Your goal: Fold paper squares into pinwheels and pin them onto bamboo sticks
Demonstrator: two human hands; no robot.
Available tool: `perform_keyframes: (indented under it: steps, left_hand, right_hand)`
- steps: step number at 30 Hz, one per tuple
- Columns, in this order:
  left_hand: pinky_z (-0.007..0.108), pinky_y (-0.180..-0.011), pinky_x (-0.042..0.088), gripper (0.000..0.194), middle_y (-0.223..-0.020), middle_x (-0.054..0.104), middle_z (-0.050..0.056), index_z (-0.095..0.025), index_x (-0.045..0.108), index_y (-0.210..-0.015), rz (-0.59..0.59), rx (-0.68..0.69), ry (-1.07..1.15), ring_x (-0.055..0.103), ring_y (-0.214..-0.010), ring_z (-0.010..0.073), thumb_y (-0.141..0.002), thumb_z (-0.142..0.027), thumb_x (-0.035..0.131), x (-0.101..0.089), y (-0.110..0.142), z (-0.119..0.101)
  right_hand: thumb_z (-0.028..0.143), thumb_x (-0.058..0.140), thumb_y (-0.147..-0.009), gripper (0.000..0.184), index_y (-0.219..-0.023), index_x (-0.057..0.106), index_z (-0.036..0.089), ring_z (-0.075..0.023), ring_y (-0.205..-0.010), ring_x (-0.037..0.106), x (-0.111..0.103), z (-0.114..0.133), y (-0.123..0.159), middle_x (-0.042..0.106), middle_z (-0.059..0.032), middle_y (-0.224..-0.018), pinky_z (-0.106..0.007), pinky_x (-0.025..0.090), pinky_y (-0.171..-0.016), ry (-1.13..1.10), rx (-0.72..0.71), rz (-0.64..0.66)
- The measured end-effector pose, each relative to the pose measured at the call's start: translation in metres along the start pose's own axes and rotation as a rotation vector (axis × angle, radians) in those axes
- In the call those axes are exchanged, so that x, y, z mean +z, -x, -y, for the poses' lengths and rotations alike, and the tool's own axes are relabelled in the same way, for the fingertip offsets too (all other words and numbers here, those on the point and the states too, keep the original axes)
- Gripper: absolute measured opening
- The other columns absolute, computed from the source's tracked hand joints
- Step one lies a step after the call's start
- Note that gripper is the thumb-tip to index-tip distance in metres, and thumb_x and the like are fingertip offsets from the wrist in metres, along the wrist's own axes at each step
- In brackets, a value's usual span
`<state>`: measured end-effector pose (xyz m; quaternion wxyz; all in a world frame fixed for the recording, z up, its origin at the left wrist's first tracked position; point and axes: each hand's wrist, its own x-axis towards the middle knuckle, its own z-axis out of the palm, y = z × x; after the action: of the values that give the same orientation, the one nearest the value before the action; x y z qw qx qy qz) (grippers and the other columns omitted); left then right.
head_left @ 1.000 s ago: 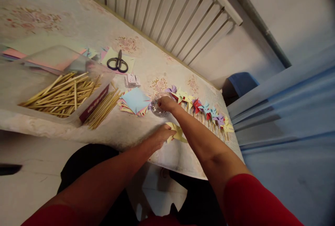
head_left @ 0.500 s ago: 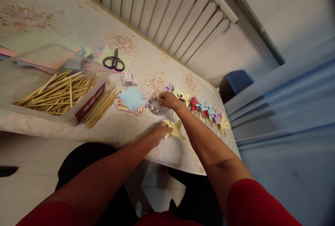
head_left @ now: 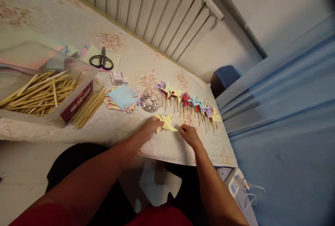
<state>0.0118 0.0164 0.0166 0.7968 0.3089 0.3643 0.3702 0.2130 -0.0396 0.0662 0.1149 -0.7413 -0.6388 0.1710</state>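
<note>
1. Steadily, the left hand (head_left: 152, 127) should keep its light clamp on the yellow paper pinwheel (head_left: 166, 122), above the table's near side, so the folded blades neither crease nor spring apart
2. The right hand (head_left: 188, 134), fingers drawn together just beside a blade tip, would do best approaching the centre squarely; whether it pinches anything, I cannot tell
3. Half a second ago the right hand was at the dish of silvery beads (head_left: 149, 102); now it is clear of it, while the left hand's grip looks unchanged
</note>
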Motion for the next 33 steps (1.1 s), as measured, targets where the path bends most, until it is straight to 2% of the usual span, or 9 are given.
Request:
perform_keyframes:
  steps: [4, 8, 12, 16, 24, 33]
  left_hand:
    - [0.022, -0.051, 0.036, 0.01, -0.061, 0.064, -0.001, -0.013, 0.064, -0.07, -0.002, -0.009, 0.018, 0.053, -0.051, 0.01, -0.062, -0.009, 0.062, 0.0, 0.0, 0.001]
    - [0.022, -0.05, 0.035, 0.009, -0.06, 0.063, -0.001, -0.013, 0.064, -0.069, 0.015, -0.02, 0.028, 0.053, -0.05, 0.0101, -0.062, -0.008, 0.061, 0.0, 0.0, 0.002]
    - [0.021, -0.05, 0.035, 0.008, -0.062, 0.064, -0.001, -0.013, 0.063, -0.069, 0.025, -0.005, 0.036, 0.053, -0.051, 0.0096, -0.061, -0.009, 0.061, -0.001, -0.001, 0.004]
    - [0.022, -0.051, 0.035, 0.008, -0.061, 0.063, -0.001, -0.013, 0.063, -0.069, 0.038, 0.01, 0.024, 0.052, -0.052, 0.0097, -0.061, -0.012, 0.062, -0.001, -0.002, 0.005]
    - [0.022, -0.05, 0.033, 0.006, -0.061, 0.062, -0.001, -0.014, 0.061, -0.067, 0.036, 0.0, 0.011, 0.048, -0.05, 0.0088, -0.061, -0.012, 0.061, 0.0, -0.001, 0.003]
    - [0.021, -0.051, 0.034, 0.007, -0.063, 0.061, -0.001, -0.015, 0.06, -0.068, 0.068, 0.006, -0.011, 0.05, -0.053, 0.0093, -0.062, -0.017, 0.063, -0.001, -0.002, 0.004]
  right_hand:
    - [0.019, 0.054, -0.081, 0.019, -0.065, 0.063, 0.019, -0.0139, -0.061, 0.053, 0.03, -0.006, 0.023, 0.066, -0.0021, -0.065, -0.025, 0.029, -0.059, 0.294, -0.01, 0.05]
    - [0.021, 0.057, -0.082, 0.016, -0.07, 0.067, 0.021, -0.0157, -0.066, 0.056, 0.037, 0.003, 0.025, 0.07, -0.0042, -0.073, -0.027, 0.026, -0.059, 0.4, 0.011, 0.033]
    - [0.018, 0.059, -0.082, 0.014, -0.073, 0.069, 0.021, -0.0164, -0.069, 0.058, 0.036, 0.006, 0.018, 0.071, -0.0045, -0.076, -0.027, 0.029, -0.061, 0.377, 0.017, 0.025]
    - [0.014, 0.058, -0.083, 0.013, -0.078, 0.069, 0.018, -0.0169, -0.073, 0.059, 0.044, 0.006, 0.017, 0.071, -0.0065, -0.082, -0.027, 0.033, -0.066, 0.332, 0.013, -0.054]
    - [0.01, 0.051, -0.084, 0.017, -0.078, 0.065, 0.017, -0.0176, -0.075, 0.058, 0.068, -0.002, 0.033, 0.067, -0.006, -0.081, -0.027, 0.039, -0.071, 0.217, -0.015, -0.224]
    - [0.011, 0.049, -0.087, 0.018, -0.082, 0.065, 0.017, -0.0193, -0.083, 0.059, 0.077, -0.007, 0.048, 0.064, -0.0072, -0.085, -0.028, 0.044, -0.077, 0.093, -0.09, -0.312]
